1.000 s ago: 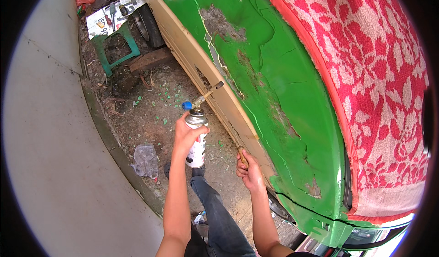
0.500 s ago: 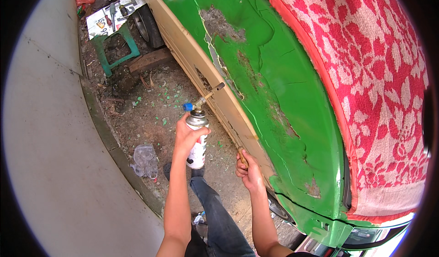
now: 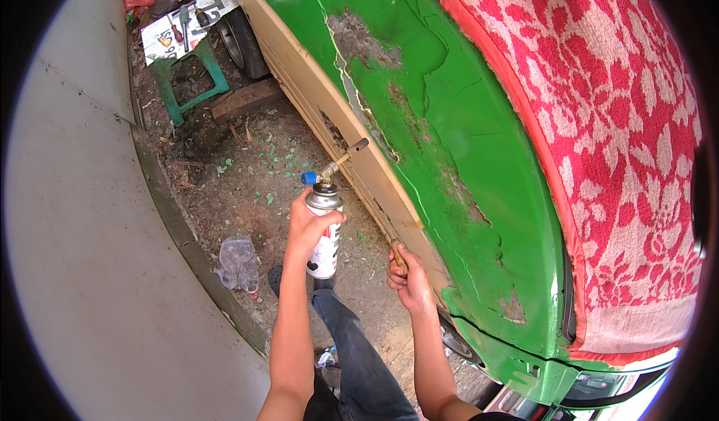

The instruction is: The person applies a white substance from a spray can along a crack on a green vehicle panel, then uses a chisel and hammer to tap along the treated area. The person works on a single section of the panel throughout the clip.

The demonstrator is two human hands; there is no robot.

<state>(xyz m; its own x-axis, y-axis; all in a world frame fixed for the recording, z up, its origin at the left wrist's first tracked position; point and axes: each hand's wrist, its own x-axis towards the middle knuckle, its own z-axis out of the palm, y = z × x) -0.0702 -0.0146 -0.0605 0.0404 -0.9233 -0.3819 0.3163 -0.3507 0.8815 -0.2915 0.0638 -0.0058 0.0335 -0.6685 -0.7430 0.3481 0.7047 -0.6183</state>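
My left hand (image 3: 313, 222) is closed on a white gas canister (image 3: 322, 252) fitted with a brass torch head (image 3: 326, 171) with a blue knob and a dark nozzle. The nozzle points toward a tan lower trim (image 3: 337, 110) on a green vehicle body (image 3: 479, 166). The green paint is cracked and peeled in grey, rough patches (image 3: 363, 39). My right hand (image 3: 404, 275) is closed on a wooden-handled tool (image 3: 398, 256) against the tan trim below the nozzle. The tool's working end is thin and hard to make out. Whether a flame burns at the nozzle I cannot tell.
A red floral towel (image 3: 622, 159) covers the upper vehicle. A grey wall (image 3: 75, 219) curves along the left. Tools lie on a white board (image 3: 165, 35) by a green plastic stool (image 3: 176, 95), a wheel (image 3: 243, 43) and a wood block (image 3: 240, 99). A plastic bag (image 3: 236, 264) lies near my feet.
The canister and torch have edged slightly right and down with my left hand. My right hand has stayed in about the same place on the trim.
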